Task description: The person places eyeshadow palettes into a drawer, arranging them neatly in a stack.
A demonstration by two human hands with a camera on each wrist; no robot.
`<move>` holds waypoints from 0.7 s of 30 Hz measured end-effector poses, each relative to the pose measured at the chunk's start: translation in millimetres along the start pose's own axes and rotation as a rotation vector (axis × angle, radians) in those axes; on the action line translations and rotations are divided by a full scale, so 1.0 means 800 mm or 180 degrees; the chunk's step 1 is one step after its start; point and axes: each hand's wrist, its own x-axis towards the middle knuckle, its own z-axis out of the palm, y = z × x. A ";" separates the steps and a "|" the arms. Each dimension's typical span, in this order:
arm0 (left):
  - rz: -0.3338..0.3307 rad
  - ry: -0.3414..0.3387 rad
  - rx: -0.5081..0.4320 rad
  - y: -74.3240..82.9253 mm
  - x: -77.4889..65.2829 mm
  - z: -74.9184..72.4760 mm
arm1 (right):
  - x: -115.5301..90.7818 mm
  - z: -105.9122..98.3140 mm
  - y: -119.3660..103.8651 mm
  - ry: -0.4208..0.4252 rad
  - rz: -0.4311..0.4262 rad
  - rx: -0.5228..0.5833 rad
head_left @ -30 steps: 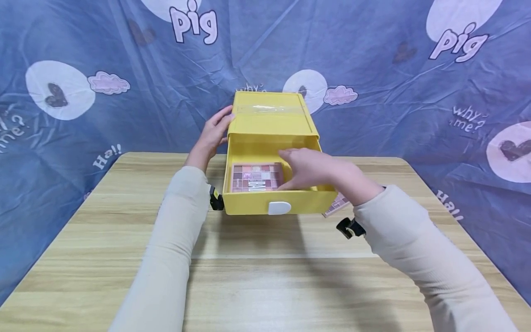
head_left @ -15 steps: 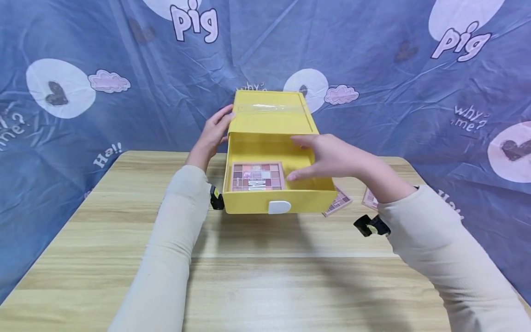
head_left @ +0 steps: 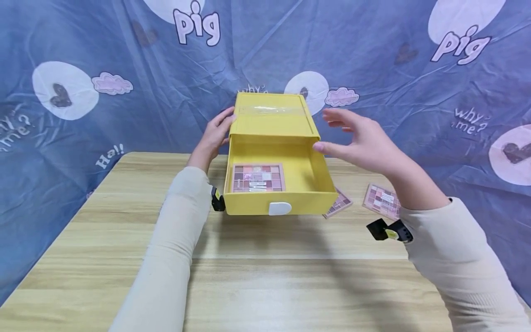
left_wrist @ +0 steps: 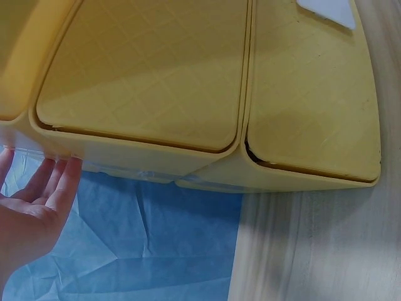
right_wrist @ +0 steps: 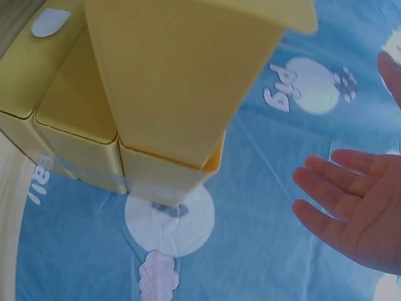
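A yellow drawer cabinet [head_left: 274, 122] stands at the table's back, its top drawer [head_left: 249, 204] pulled out. Inside the drawer, on its left side, lies an eyeshadow palette [head_left: 258, 178]. My left hand [head_left: 213, 136] touches the cabinet's upper left side, and the left wrist view shows that hand's fingers [left_wrist: 64, 188] extended against the wall. Holding nothing, my right hand [head_left: 367, 143] hovers right of the open drawer. Spread fingers [right_wrist: 326, 191] and a bare palm show in the right wrist view. Lower drawers [left_wrist: 144, 69] are closed there in the left wrist view.
On the wooden table [head_left: 265, 276], right of the cabinet, lie a second palette [head_left: 340, 203], partly hidden by the drawer, and a third palette [head_left: 382, 201], partly behind my right forearm. A blue printed cloth [head_left: 166, 92] hangs behind the table.
My right hand has risen out of the drawer and moved right, uncovering the drawer's right side and the third palette. My left hand stays on the cabinet; the palette inside stays put.
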 end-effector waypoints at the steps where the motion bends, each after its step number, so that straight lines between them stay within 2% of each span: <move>1: 0.0003 -0.0005 -0.0003 0.000 0.000 0.000 | -0.001 -0.002 0.003 0.0076 0.0049 0.0100; 5: 0.0025 -0.0011 -0.0015 0.000 -0.001 0.000 | -0.008 -0.006 0.018 0.0338 0.0307 0.0414; 11: 0.0003 0.0017 -0.0061 0.000 -0.002 0.002 | -0.015 -0.004 0.048 0.0644 0.0723 0.0704; 14: -0.0014 0.0035 -0.0067 0.001 -0.002 0.003 | -0.017 0.001 0.065 0.0627 0.0876 0.0779; 21: -0.0008 0.0051 -0.0041 0.001 -0.003 0.002 | -0.025 0.021 0.102 0.0404 0.1169 0.0882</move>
